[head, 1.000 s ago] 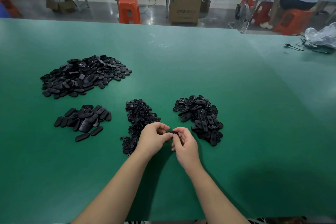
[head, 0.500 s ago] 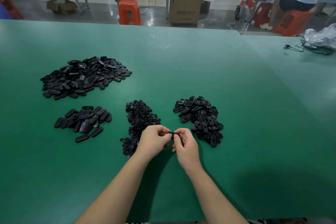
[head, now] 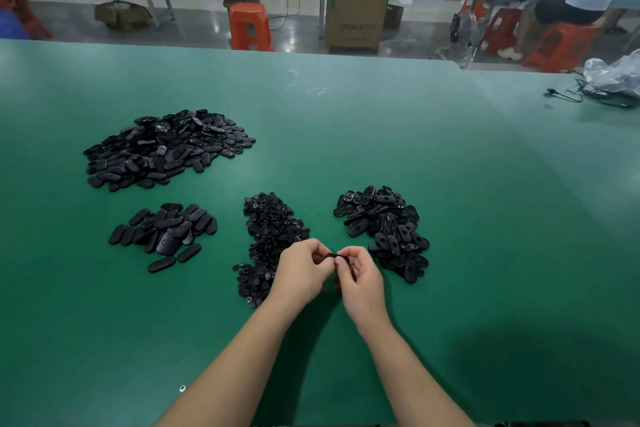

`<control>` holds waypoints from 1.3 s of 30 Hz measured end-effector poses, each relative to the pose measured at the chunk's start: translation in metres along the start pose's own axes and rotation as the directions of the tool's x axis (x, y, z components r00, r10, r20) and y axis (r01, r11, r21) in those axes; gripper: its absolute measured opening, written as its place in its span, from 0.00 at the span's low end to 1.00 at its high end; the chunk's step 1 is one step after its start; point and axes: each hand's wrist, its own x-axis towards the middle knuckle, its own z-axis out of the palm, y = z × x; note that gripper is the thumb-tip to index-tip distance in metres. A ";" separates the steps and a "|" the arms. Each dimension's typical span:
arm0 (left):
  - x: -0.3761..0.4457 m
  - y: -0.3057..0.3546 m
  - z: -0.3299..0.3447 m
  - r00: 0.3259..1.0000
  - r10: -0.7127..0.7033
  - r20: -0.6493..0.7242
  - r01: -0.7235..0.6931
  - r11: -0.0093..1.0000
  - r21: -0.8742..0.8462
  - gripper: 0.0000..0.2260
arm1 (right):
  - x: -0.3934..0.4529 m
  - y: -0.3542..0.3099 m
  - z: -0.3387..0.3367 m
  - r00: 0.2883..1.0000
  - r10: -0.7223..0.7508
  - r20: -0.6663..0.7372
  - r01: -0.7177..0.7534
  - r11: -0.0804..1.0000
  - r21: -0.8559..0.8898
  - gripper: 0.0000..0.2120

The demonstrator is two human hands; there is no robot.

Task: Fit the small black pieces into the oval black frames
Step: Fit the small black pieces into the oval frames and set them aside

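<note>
Together left hand (head: 302, 270), right hand (head: 360, 274) pinch oval frame (head: 333, 256).

Small pieces pile (head: 272, 239) left of frames pile (head: 384, 229), hands (head: 332, 270) just before them

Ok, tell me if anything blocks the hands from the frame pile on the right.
Nothing visible does. The left hand and right hand pinch one black piece just beside the frame pile; only bare green table lies between.
</note>
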 end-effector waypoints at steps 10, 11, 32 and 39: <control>-0.004 -0.009 -0.004 0.984 0.175 0.024 -0.177 0.978 0.106 0.07 | -0.002 0.000 0.002 1.000 0.007 -0.018 -0.007 1.000 -0.022 0.08; -0.005 -0.010 -0.004 0.979 0.204 0.020 -0.205 0.970 0.133 0.09 | -0.002 0.000 0.002 1.000 0.004 -0.014 -0.005 0.999 -0.031 0.08; 0.002 -0.148 -0.143 0.628 -0.203 -0.751 0.298 0.955 -0.009 0.13 | -0.007 -0.008 0.005 0.999 0.037 0.006 -0.036 0.988 -0.151 0.08; 0.011 -0.155 -0.160 0.632 -0.265 -0.728 0.381 0.925 -0.006 0.17 | -0.008 -0.009 0.005 0.999 0.034 0.011 -0.031 0.980 -0.194 0.08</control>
